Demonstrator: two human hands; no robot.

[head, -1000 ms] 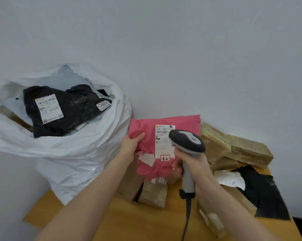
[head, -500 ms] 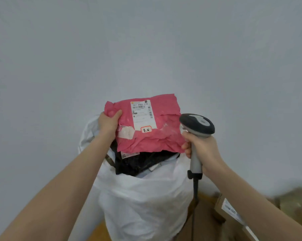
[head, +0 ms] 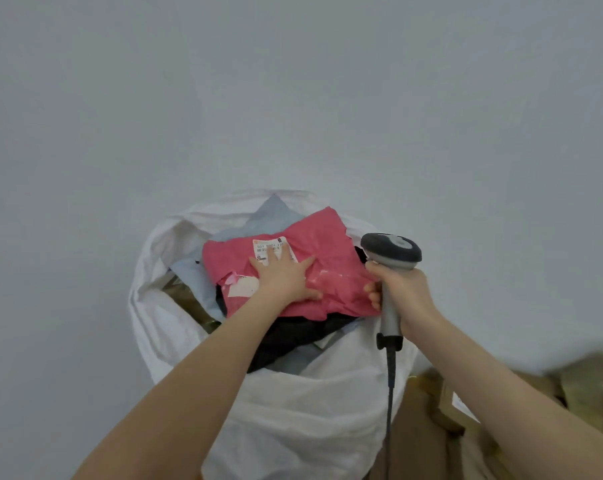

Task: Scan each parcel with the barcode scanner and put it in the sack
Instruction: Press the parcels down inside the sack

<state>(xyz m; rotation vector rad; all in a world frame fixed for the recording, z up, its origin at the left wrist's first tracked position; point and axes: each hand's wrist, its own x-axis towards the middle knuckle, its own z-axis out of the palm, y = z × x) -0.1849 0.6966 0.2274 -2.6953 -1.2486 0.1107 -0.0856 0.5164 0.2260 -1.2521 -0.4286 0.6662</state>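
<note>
A pink parcel [head: 331,251] with a white label lies on top of the other parcels in the mouth of the white sack [head: 293,410]. My left hand [head: 286,275] presses flat on it, fingers spread over the label. Under it lie a black parcel [head: 293,337] and a pale grey one [head: 272,211]. My right hand [head: 400,289] grips the handle of the grey barcode scanner [head: 392,252], held upright just right of the pink parcel, its cable hanging down.
Brown cardboard parcels [head: 584,386] lie blurred at the lower right on a wooden table [head: 414,431]. A plain grey wall fills the background. A brown parcel [head: 192,303] shows inside the sack's left side.
The left hand carried the pink parcel from the table over to the sack, let go of its edge and now presses it down flat. The scanner moved along with the right hand.
</note>
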